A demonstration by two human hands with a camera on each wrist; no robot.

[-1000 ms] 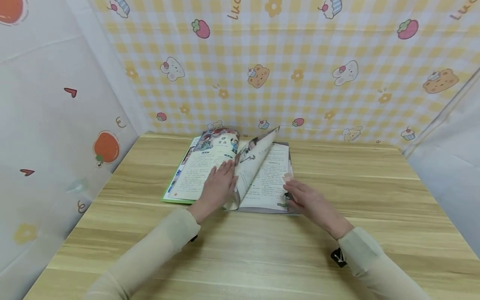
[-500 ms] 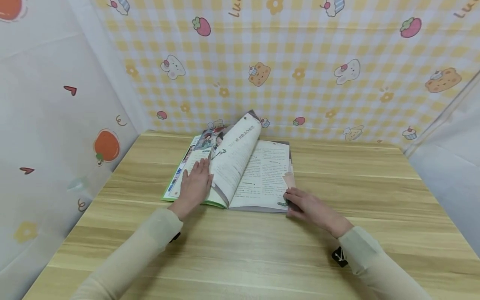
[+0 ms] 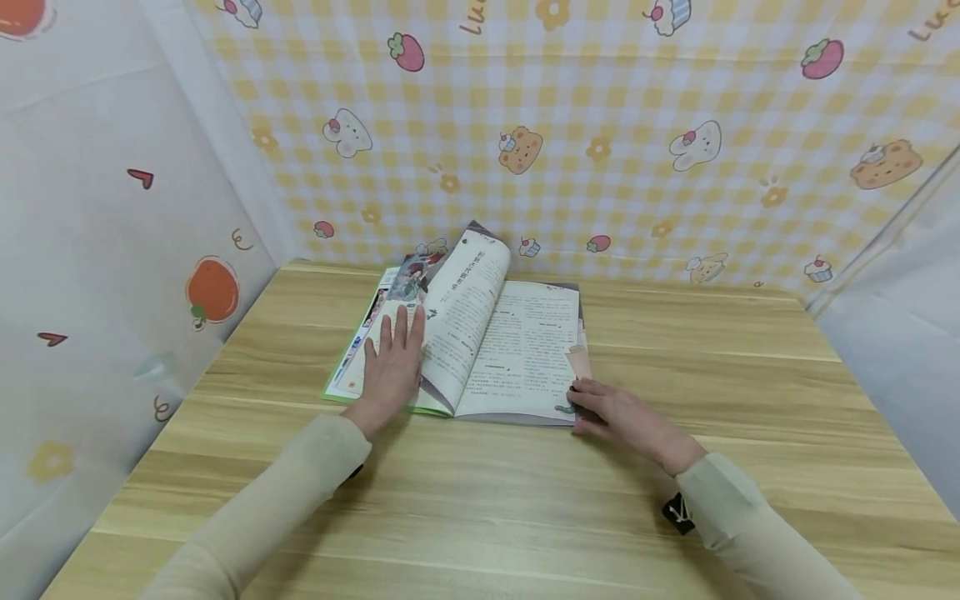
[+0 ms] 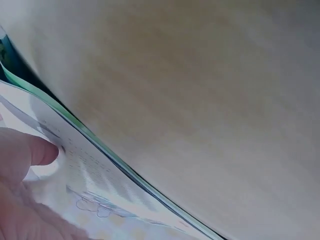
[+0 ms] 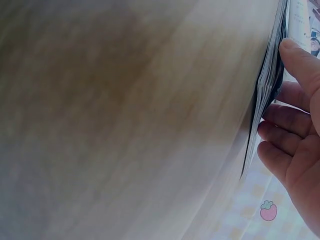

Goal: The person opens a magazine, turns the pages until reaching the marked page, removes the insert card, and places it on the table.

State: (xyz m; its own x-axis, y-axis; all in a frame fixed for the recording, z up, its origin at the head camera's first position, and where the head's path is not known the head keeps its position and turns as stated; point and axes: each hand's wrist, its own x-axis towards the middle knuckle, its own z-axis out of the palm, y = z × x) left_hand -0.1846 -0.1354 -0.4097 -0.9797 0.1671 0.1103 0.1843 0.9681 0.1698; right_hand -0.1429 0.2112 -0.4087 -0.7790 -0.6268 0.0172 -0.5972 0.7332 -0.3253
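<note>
Open book (image 3: 517, 350) lies flat on the wooden bench (image 3: 525, 500), toward the far edge, close to the checked backdrop (image 3: 600, 142). Green cover edge shows along the near left side. Right-hand page is dense printed text; left side shows coloured illustrations near the top.

One leaf (image 3: 468, 300) stands arched over the left half, its upper end curled up and over, not lying flat.

Left hand (image 3: 393, 371) rests palm down on the left page, fingers straight and slightly spread, tips pointing away from the person; its right edge sits against the underside of the arched leaf. Grip is apart, nothing pinched. Left wrist view: a thumb (image 4: 30, 150) lies on the pale page, with the green cover edge (image 4: 100, 145) and bare bench beyond it, all blurred.

Right hand (image 3: 618, 417) sits at the near right corner of the book, fingers reaching onto the page margin. Right wrist view: thumb (image 5: 300, 57) on top of the page stack (image 5: 270, 85), the other fingers curled in against its edge; the grip is closed lightly on the book's corner.

Both sleeves are pale beige. Left wall panel (image 3: 112, 250) is white with orange fruit prints.
</note>
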